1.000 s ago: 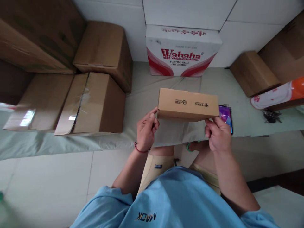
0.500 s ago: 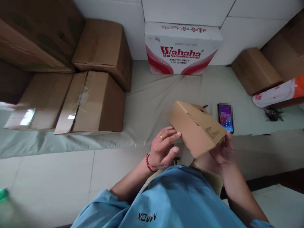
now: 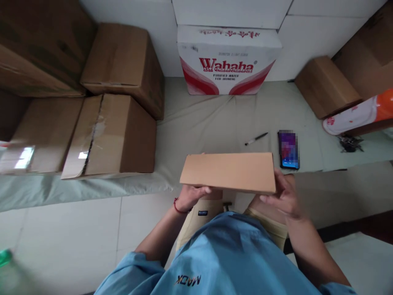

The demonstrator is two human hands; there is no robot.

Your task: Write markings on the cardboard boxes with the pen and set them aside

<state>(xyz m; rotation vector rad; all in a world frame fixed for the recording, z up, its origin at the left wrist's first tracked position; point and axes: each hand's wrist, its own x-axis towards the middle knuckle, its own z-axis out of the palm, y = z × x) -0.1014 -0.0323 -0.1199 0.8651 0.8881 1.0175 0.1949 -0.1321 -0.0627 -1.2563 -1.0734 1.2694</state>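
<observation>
A flat brown cardboard box (image 3: 229,171) is held level above my lap, its plain broad face up. My left hand (image 3: 190,196) grips it from below at its left end, fingers curled under the edge. My right hand (image 3: 284,193) holds the right end, thumb side against the box's corner. Just beyond the box, on the pale green cloth (image 3: 208,123), lie a black pen (image 3: 256,138) and a phone (image 3: 288,149) with its screen lit.
Large brown cartons (image 3: 107,135) are stacked at the left. A white and red Wahaha water carton (image 3: 227,61) stands against the back wall. More brown boxes (image 3: 327,86), a white and orange package (image 3: 359,114) and keys (image 3: 350,143) sit at the right. Tiled floor lies below.
The box went from resting upright on the cloth to being lifted, turned over in both hands, and now held flat nearer my body. The pen has come into sight.
</observation>
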